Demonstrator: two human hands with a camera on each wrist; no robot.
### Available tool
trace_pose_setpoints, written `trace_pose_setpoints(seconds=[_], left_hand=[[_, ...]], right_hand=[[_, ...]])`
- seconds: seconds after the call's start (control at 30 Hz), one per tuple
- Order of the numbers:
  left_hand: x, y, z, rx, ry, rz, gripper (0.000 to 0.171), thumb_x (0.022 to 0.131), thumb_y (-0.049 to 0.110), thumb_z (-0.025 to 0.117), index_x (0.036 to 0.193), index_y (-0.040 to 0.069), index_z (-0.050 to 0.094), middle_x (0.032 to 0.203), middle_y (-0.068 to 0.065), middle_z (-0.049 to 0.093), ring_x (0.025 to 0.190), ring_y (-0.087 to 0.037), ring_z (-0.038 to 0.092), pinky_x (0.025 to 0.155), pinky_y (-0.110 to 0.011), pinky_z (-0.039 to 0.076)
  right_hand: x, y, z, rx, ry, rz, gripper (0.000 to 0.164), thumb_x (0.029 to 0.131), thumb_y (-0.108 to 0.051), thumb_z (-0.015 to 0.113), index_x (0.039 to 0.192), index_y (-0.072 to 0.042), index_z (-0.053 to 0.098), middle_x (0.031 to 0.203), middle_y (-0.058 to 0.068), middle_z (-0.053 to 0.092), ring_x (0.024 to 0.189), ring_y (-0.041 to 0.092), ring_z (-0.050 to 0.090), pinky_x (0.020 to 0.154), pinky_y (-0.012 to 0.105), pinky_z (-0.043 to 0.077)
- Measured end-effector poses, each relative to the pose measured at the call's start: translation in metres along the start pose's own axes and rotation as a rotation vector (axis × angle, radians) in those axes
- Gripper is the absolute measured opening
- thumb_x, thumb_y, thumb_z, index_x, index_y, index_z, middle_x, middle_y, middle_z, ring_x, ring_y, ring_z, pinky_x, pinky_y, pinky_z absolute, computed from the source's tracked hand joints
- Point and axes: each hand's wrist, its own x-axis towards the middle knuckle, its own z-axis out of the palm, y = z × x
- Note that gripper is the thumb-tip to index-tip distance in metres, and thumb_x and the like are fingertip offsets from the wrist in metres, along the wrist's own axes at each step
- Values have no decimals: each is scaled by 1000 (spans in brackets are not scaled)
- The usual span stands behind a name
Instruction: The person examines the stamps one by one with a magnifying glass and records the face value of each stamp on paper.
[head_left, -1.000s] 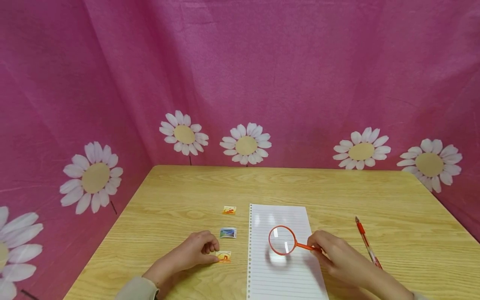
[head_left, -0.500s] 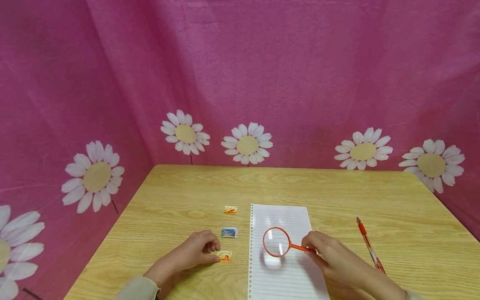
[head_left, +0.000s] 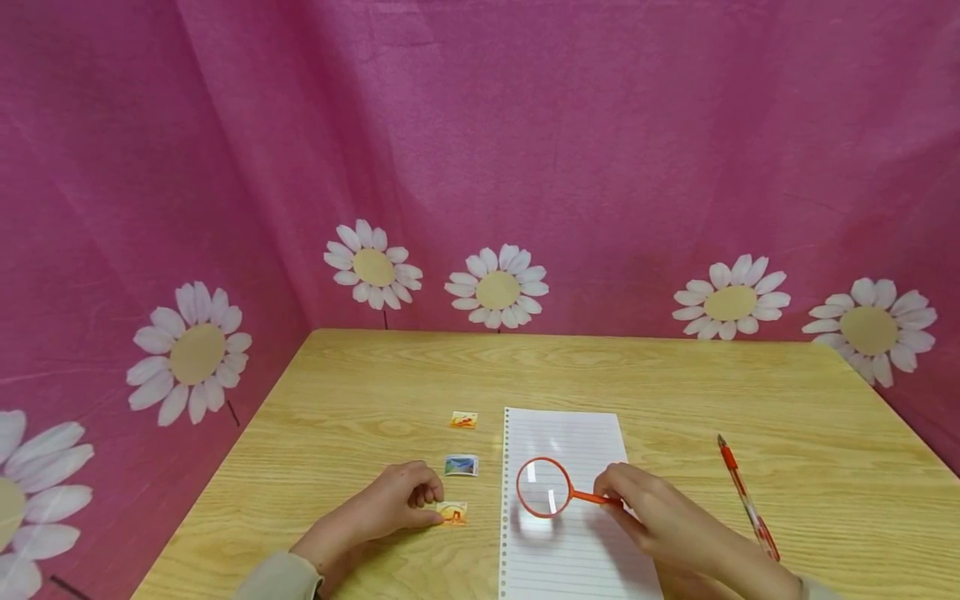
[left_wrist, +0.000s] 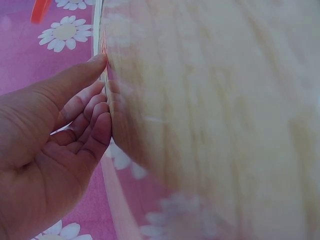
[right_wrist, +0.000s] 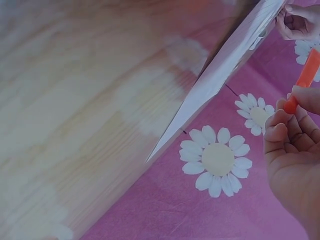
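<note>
My right hand (head_left: 652, 508) grips the handle of an orange-red magnifying glass (head_left: 572, 492), holding it tilted above a lined sheet of paper (head_left: 577, 558). Its round lens overlaps the left part of the sheet and reflects bright light. In the right wrist view, thumb and fingers pinch the orange handle (right_wrist: 306, 72). My left hand (head_left: 393, 504) rests on the table with its thumb touching the left edge of a yellow-orange stamp (head_left: 453, 514). The other fingers are loosely bent beside it, touching the table in the left wrist view.
Beyond the near stamp, a blue-green stamp (head_left: 461, 465) and another yellow-orange stamp (head_left: 463, 420) form a column left of the paper. A red pen (head_left: 748, 497) lies to the right of the paper. Behind the wooden table (head_left: 375, 375) hangs a pink flowered cloth (head_left: 600, 150).
The right hand has shifted the magnifying glass left over the paper, closer to the stamps. The left hand has stayed by the near stamp.
</note>
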Motion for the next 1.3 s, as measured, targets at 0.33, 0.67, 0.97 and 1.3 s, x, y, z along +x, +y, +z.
trace_pose_setpoints(seconds=[0.33,0.67,0.97,1.3], left_hand=[[0,0,0,3,9,12,19,83,21,78,90,11,63,83,3,54,74,1,46,66,-16,43],[1,-2,1,16,8,8,19,83,20,78,90,11,62,82,4,53,73,1,45,66,-16,42],[1,0,0,23,11,17,19,82,18,78,89,10,63,82,4,53,73,1,45,66,-15,42],[1,-2,1,29,18,37,19,82,18,79,89,11,62,81,4,53,73,1,45,66,-15,42]], right_hand=[[7,-3,6,31,-15,-25,19,103,-27,45,96,-14,58,88,-12,58,79,-2,54,73,7,43],[13,-6,14,62,5,-70,28,104,-29,37,95,-13,57,88,-10,58,79,-2,54,73,7,43],[18,-10,19,57,-10,-81,27,104,-30,37,95,-14,57,87,-11,58,78,-2,52,73,7,42],[25,-14,25,84,-6,-115,25,104,-26,39,95,-13,58,89,-10,59,80,-1,55,74,8,43]])
